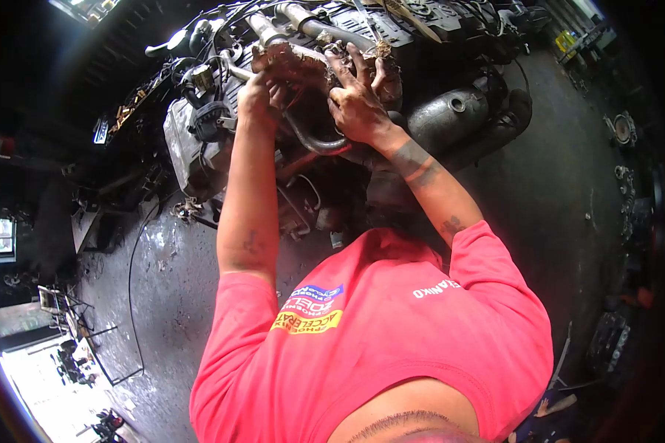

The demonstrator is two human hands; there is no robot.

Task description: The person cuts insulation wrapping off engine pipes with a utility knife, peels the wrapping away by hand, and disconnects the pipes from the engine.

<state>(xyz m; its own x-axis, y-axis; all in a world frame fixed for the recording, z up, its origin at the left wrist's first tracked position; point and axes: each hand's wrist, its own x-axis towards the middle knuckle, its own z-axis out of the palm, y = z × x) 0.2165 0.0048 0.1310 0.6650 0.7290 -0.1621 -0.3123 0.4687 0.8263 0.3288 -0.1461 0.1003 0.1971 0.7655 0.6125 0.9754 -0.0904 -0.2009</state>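
Note:
A large engine (391, 37) with pipes and cables stands in front of me, and both my hands reach to its near side. My left hand (260, 97) is closed with bent fingers, close against a rusty brown part (292, 63); what the fingers hold, if anything, is hidden. My right hand (356, 103) lies to the right of that part, with index and middle fingers stretched out and spread against the rough rusty metal. A bent dark pipe (314, 140) runs below and between my hands.
A grey metal cylinder (447, 114) juts out at the engine's right. A pale cover (188, 148) is at its left end. Several metal parts (623, 129) lie on the dark floor at the right. A thin black cable (131, 280) and a metal frame (89, 317) are at the left.

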